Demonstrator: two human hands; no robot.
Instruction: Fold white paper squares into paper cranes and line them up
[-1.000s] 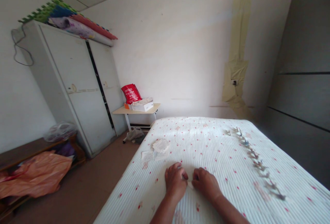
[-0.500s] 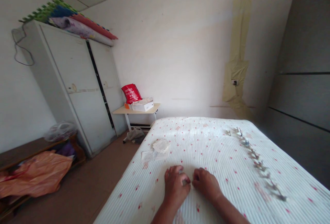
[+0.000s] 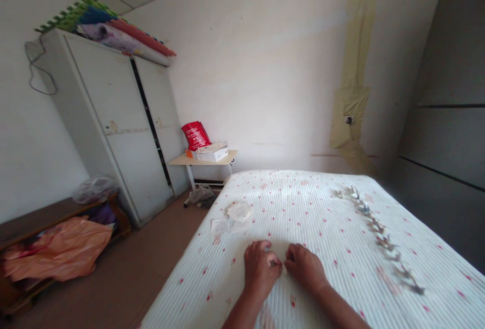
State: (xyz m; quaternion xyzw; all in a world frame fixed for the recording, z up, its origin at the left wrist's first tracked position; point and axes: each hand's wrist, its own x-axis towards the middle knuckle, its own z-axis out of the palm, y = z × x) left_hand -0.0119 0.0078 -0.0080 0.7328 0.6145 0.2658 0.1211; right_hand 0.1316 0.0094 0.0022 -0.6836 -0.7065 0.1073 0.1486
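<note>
Both hands are low over the white bed cover [image 3: 314,218] with small red marks, close together but apart. My left hand [image 3: 261,268] has its thumb and forefinger curled together; whatever they pinch is too small to make out. Beside it on the right, my right hand [image 3: 306,267] is closed with its fingers bent inward, and its grip is hidden. Beyond my left hand lie pale printed paper pieces [image 3: 238,212], partly overlapping. Along the right side of the bed runs a line of several small folded paper figures [image 3: 384,242].
A small table [image 3: 178,160] with a red bag [image 3: 196,136] and a white box [image 3: 212,155] stands beyond the bed's far left corner. At left are a grey cabinet [image 3: 132,167] and a low wooden bench holding an orange plastic bag [image 3: 64,250].
The view has shifted slightly, so the room appears a little further right. Both hands keep nearly the same pose and place over the bed.
</note>
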